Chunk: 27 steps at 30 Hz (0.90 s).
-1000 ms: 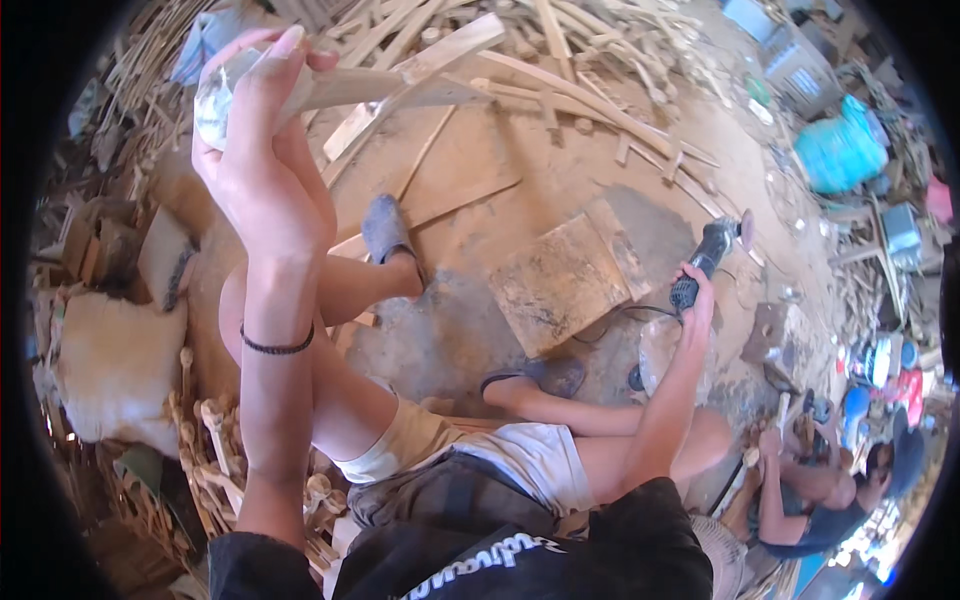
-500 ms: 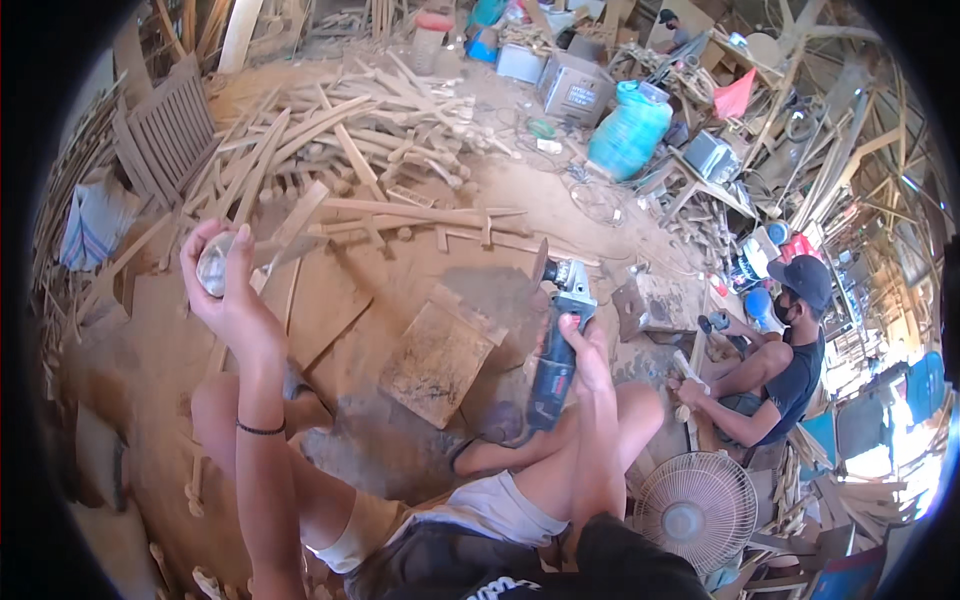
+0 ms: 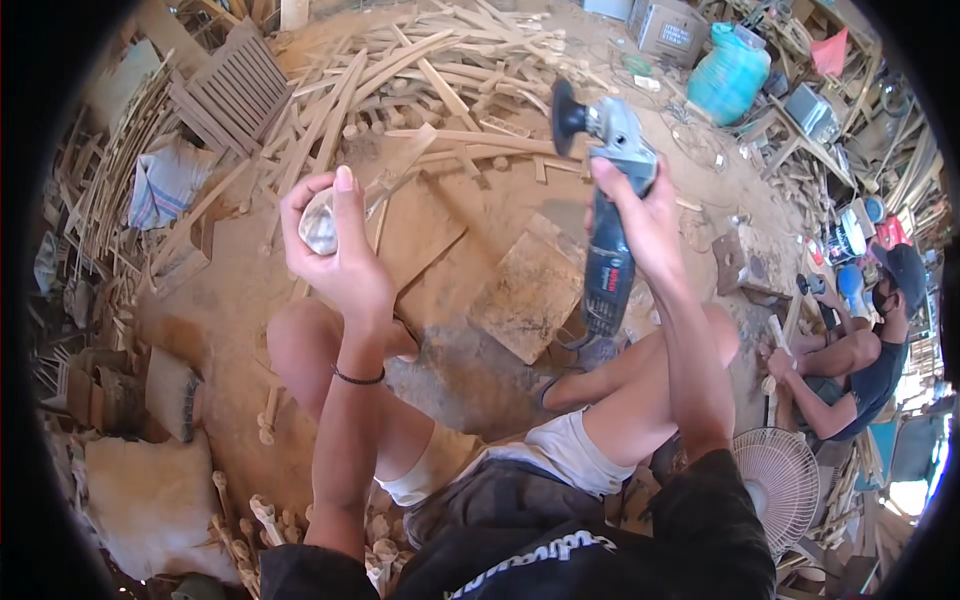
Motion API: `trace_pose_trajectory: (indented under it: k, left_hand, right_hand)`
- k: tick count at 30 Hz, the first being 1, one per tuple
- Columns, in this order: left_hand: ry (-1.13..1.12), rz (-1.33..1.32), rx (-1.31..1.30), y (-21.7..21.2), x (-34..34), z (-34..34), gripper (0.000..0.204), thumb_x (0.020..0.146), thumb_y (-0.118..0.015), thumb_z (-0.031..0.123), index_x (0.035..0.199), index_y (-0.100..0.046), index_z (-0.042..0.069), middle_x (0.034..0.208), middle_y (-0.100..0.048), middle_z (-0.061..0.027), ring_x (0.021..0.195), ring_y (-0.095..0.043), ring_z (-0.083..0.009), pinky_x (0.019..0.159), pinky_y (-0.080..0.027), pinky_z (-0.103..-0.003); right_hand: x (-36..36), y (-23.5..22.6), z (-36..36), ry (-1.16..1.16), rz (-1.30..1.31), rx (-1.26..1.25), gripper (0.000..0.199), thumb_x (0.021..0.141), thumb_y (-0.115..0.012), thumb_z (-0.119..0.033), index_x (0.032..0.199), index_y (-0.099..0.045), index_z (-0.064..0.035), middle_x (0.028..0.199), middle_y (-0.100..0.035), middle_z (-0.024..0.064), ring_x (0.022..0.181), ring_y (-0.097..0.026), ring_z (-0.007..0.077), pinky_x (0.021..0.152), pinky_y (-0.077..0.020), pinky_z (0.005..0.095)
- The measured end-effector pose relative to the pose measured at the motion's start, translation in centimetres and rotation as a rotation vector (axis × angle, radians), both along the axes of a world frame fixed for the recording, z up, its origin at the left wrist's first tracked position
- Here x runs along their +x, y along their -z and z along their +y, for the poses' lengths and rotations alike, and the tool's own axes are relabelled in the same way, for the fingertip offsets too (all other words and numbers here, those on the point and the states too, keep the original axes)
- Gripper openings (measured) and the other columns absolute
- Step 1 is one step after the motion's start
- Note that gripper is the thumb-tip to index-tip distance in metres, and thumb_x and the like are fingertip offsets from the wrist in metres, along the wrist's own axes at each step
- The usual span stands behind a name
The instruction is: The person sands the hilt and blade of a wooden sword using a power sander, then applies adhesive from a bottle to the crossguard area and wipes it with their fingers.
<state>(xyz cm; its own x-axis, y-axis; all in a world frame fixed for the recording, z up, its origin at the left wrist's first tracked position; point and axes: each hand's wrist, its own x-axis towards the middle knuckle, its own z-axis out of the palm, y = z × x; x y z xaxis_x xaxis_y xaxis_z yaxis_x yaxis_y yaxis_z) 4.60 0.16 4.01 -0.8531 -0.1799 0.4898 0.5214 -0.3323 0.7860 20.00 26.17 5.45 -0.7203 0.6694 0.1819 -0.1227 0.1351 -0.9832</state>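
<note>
L hand [image 3: 340,255] grips small pale piece [image 3: 320,228]; R hand [image 3: 635,205] holds grinder [image 3: 608,200].

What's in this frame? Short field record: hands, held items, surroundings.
left hand: raised, grip closed around a small pale rounded piece
right hand: grip closed on the body of an angle grinder, disc end pointing up and away
grinder disc: dark, in the air, apart from the pale piece
posture: seated, knees bent, bare legs
ground: flat wooden board between the feet, sawdust around it
behind: heap of wooden slats
other person: seated at right
lower right: fan
</note>
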Motion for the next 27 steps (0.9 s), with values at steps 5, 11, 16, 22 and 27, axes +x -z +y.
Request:
trace_pose_trajectory:
  k: [5, 11, 16, 22, 27]
  left_hand:
    - [-0.039, 0.367, -0.269, 1.6, 1.7, -0.1, 0.015, 0.101, -0.075, -0.001, 0.114, -0.068, -0.003, 0.109, -0.073, -0.0146, 0.088, -0.069, -0.0152, 0.085, -0.057, -0.028]
    - [0.146, 0.386, -0.239, 1.8, 3.1, 0.4, 0.018, 0.1, -0.071, -0.005, 0.116, -0.063, -0.005, 0.105, -0.074, -0.0206, 0.081, -0.07, -0.0206, 0.083, -0.063, -0.04]
    - [0.232, 0.406, -0.201, 1.3, 3.0, 0.9, 0.018, 0.1, -0.071, -0.001, 0.116, -0.064, -0.002, 0.097, -0.071, -0.0182, 0.078, -0.068, -0.0212, 0.081, -0.062, -0.041]
    - [0.208, 0.387, -0.27, 1.5, 4.2, 1.2, 0.019, 0.099, -0.073, 0.005, 0.114, -0.063, -0.001, 0.095, -0.068, -0.0176, 0.079, -0.068, -0.0208, 0.079, -0.062, -0.04]
    - [0.191, 0.371, -0.276, 1.2, 4.4, 1.6, 0.02, 0.098, -0.074, 0.006, 0.114, -0.063, -0.001, 0.095, -0.068, -0.0179, 0.079, -0.067, -0.0204, 0.077, -0.06, -0.037]
  right_hand:
    - [-2.6, 2.0, -3.1, 0.047, 0.234, 0.531, 0.092, 0.095, -0.092, -0.027, 0.162, -0.036, -0.001, 0.132, -0.075, 0.0213, 0.109, -0.079, 0.0293, 0.094, -0.063, 0.0425]
    - [-0.4, 5.0, -6.5, 0.05, -0.141, 0.649, 0.094, 0.094, -0.085, -0.044, 0.167, -0.035, -0.0139, 0.113, -0.079, 0.0306, 0.095, -0.08, 0.0493, 0.083, -0.0647, 0.0556]
    - [-1.2, 4.9, -8.3, -0.042, -0.295, 0.766, 0.089, 0.097, -0.082, -0.043, 0.168, -0.033, -0.0184, 0.082, -0.076, 0.0254, 0.072, -0.077, 0.0477, 0.066, -0.0605, 0.0582]
    - [-2.1, 4.9, -8.8, -0.034, -0.383, 0.761, 0.089, 0.095, -0.084, -0.045, 0.168, -0.035, -0.0272, 0.088, -0.078, 0.0206, 0.075, -0.077, 0.0469, 0.067, -0.0614, 0.059]
    - [-2.6, 4.8, -8.9, -0.059, -0.414, 0.73, 0.089, 0.095, -0.083, -0.045, 0.167, -0.034, -0.0269, 0.083, -0.076, 0.0205, 0.075, -0.077, 0.0477, 0.066, -0.0611, 0.0585]
